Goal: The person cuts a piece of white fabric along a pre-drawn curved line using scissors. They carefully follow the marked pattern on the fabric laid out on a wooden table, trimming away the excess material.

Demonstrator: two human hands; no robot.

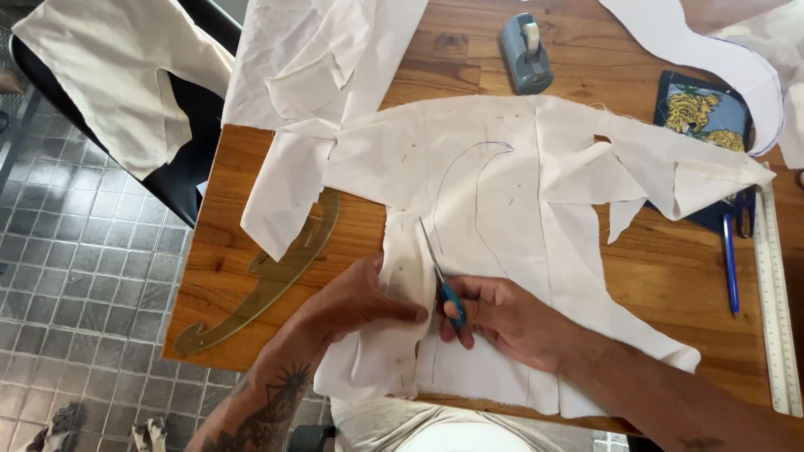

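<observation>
Here, near the table's (670, 276) front edge | my right hand (502, 318) grips scissors (440, 280) | left hand (360, 297) pinches cream cloth (502, 184) taut | best to follow the pen line closely.

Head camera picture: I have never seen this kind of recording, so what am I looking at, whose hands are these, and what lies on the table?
This is one view from a camera worn on a person's head, looking down at their own two bare hands over a wooden table. No machine is involved. The right hand holds blue-handled scissors, blades open, cutting into a large piece of cream cloth marked with a curved pen line. The left hand grips the cloth's edge beside the cut. Around them lie a clear amber curved drafting template, a grey tape dispenser, a blue pen, a long white ruler and more cream cloth scraps.
</observation>
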